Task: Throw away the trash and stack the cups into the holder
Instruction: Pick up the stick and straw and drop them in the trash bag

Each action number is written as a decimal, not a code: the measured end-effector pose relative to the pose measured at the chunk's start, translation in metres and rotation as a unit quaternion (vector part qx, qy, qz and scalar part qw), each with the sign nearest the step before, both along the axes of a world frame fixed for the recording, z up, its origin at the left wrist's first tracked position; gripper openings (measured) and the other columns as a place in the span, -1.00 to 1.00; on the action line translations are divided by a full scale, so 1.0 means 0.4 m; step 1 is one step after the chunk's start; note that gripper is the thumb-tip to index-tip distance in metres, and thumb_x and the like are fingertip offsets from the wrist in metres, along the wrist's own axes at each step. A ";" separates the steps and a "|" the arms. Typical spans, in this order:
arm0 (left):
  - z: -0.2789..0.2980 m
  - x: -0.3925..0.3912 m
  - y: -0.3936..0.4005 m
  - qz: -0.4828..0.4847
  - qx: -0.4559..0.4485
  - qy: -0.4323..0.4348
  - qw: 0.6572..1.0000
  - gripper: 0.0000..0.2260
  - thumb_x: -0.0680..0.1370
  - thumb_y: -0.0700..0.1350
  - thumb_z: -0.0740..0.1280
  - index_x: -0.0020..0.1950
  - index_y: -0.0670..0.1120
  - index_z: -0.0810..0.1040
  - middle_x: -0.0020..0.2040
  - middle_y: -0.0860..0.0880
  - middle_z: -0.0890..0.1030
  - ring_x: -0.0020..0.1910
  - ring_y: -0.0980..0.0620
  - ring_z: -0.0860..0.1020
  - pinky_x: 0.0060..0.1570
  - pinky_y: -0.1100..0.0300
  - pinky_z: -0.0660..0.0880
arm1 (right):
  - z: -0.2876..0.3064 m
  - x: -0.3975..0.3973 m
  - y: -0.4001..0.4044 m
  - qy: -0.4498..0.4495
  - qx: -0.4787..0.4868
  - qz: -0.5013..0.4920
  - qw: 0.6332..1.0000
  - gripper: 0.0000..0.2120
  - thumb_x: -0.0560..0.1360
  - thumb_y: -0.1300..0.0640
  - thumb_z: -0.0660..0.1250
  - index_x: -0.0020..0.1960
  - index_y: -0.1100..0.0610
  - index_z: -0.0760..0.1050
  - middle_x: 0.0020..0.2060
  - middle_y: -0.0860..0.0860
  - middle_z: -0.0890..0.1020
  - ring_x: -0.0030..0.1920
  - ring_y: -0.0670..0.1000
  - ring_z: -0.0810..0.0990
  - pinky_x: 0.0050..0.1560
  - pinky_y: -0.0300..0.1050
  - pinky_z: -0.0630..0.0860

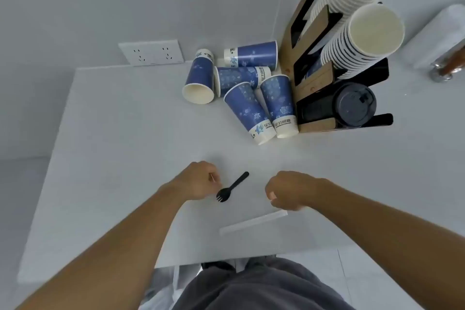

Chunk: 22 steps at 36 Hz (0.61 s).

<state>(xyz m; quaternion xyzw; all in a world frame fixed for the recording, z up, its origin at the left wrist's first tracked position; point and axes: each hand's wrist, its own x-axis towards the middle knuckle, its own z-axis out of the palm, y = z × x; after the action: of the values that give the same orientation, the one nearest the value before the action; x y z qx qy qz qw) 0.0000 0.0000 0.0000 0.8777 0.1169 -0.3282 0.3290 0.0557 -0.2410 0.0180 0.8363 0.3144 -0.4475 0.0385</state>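
Observation:
Several blue paper cups [247,106] lie on their sides on the white table [120,133], just left of a black and brown cup holder [314,83] that carries two tall stacks of white cups [362,40] and a black lid stack [354,104]. A black plastic spork [231,187] lies near the front of the table. My left hand [198,181] is curled just left of the spork, pinching a thin toothpick-like stick [212,177]. My right hand [289,190] is curled into a loose fist to the right, above a clear wrapped straw [253,223].
A wall socket panel [151,53] sits behind the table at the left. A shaker or bottle [445,68] stands at the far right. A white plastic bag [163,292] hangs below the table's front edge, beside my legs.

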 end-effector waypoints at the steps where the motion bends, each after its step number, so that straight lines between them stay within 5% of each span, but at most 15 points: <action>1: -0.010 -0.003 -0.007 -0.001 0.001 -0.006 1.000 -0.90 0.48 0.01 0.41 -0.07 0.01 0.61 -0.07 0.03 0.60 -0.18 0.06 0.58 -0.22 0.27 0.48 | -0.007 -0.005 -0.003 0.001 -0.001 0.001 1.000 -0.77 0.55 0.08 0.21 0.15 0.03 0.54 0.15 0.02 0.55 0.09 0.10 0.56 0.09 0.01 0.54; 7: -0.050 -0.022 -0.057 0.024 0.003 -0.028 0.999 -0.92 0.45 -0.04 0.44 -0.09 0.02 0.60 -0.09 0.07 0.61 -0.08 0.01 0.61 -0.01 0.07 0.59 | -0.057 -0.045 -0.024 0.000 0.038 0.011 0.999 -0.75 0.56 0.07 0.24 0.22 0.03 0.52 0.19 0.00 0.54 0.16 0.07 0.53 0.14 -0.04 0.49; 22: -0.101 -0.055 -0.111 0.052 0.064 -0.077 0.994 -0.97 0.45 -0.09 0.40 -0.16 0.03 0.58 -0.21 0.08 0.54 -0.18 -0.03 0.58 -0.18 0.07 0.58 | -0.111 -0.100 -0.061 -0.032 0.116 -0.013 0.993 -0.76 0.51 0.01 0.37 0.16 0.00 0.53 0.06 -0.03 0.53 0.09 0.03 0.51 0.09 -0.03 0.50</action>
<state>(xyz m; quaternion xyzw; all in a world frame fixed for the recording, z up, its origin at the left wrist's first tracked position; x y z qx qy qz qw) -0.0220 -0.0443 -0.0406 0.9124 0.1570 -0.2339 0.2968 0.0159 -0.2653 -0.0263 0.8532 0.3517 -0.3813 -0.0545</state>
